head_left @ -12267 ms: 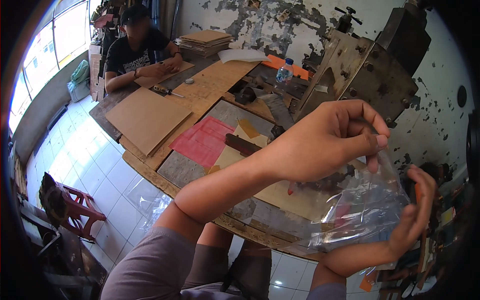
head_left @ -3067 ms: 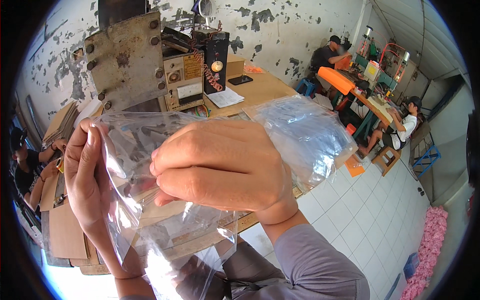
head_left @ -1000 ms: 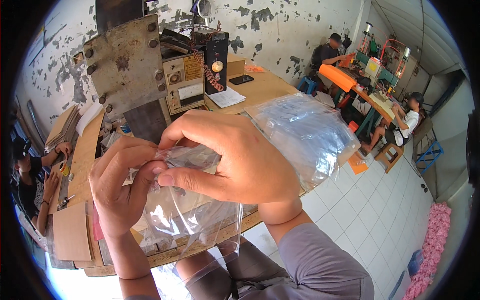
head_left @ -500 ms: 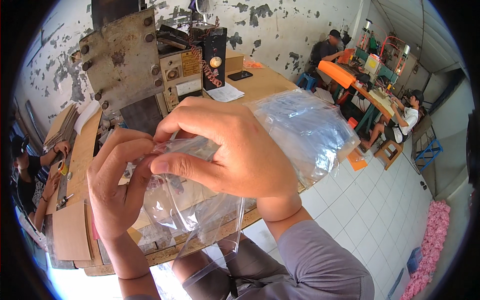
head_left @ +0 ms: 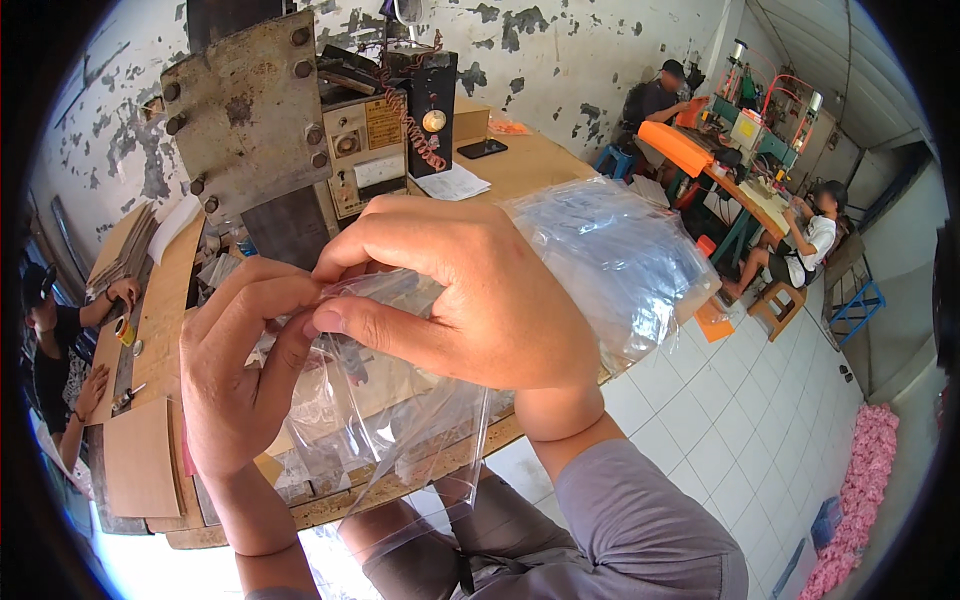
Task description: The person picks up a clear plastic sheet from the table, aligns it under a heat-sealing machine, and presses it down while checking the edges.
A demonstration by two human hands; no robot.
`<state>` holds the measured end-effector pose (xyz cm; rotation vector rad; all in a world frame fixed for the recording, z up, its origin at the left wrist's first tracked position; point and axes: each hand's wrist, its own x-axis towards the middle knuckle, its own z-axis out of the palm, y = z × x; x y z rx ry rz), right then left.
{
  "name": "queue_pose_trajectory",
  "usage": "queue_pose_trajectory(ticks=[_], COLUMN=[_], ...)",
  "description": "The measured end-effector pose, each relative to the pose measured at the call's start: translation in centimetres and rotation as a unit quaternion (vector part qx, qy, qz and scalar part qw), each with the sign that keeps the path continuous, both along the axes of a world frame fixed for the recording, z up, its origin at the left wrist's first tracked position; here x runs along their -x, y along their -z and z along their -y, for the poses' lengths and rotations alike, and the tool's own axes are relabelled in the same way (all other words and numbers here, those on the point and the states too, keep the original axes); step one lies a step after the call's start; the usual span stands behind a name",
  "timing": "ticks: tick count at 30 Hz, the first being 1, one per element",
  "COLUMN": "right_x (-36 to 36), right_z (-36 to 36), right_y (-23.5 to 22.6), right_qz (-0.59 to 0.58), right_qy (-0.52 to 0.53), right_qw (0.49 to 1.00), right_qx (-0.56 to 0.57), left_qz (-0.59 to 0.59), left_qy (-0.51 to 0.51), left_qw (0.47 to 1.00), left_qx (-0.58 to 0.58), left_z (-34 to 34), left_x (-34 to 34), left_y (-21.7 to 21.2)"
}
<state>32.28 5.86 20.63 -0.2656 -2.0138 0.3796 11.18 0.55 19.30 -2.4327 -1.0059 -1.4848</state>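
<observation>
A clear plastic bag (head_left: 425, 430) hangs from my two hands, over the front edge of the table and above my lap. My left hand (head_left: 240, 350) pinches its upper edge between thumb and fingers. Close against it, my right hand (head_left: 460, 300) grips the same edge, thumb and fingertips nearly meeting those of the left. The exact grip is partly hidden by the fingers. To the right of my right hand lies a stack of clear plastic sheets or bags (head_left: 610, 260) on the table.
Behind my hands stands a press machine with a bolted metal plate (head_left: 245, 120) and a control box (head_left: 360, 150). Papers (head_left: 450, 184) and a phone (head_left: 482, 149) lie on the table (head_left: 540, 160). A person (head_left: 70, 340) sits at the left; others work at far right.
Both hands stay pinched on the bag and shift very slightly to the right. The bag's folds move a little. At the left, the other person's lower hand changes position.
</observation>
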Motion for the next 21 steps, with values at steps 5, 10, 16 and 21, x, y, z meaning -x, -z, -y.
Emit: queue_pose_trajectory(ticks=[5,10,16,21], right_x=[0.08,0.09,0.03,-0.02], right_z=[-0.11,-0.23,-0.23,-0.31], right_y=[0.21,0.28,0.4,0.36], right_qz=[-0.008,-0.003,0.004,0.005], right_qy=[-0.014,0.006,0.014,0.016], right_qw=[1.0,1.0,1.0,1.0], right_qx=[0.006,-0.004,-0.002,-0.01], left_qz=[-0.003,-0.009,-0.004,-0.003], left_qy=[-0.009,-0.008,-0.002,-0.004], left_qw=[1.0,1.0,1.0,1.0], left_qx=[-0.007,-0.011,0.004,0.008], left_z=[-0.04,-0.16,-0.24,-0.15], left_x=[0.06,-0.22,-0.25,-0.3], left_y=[-0.01,-0.03,0.15,0.07])
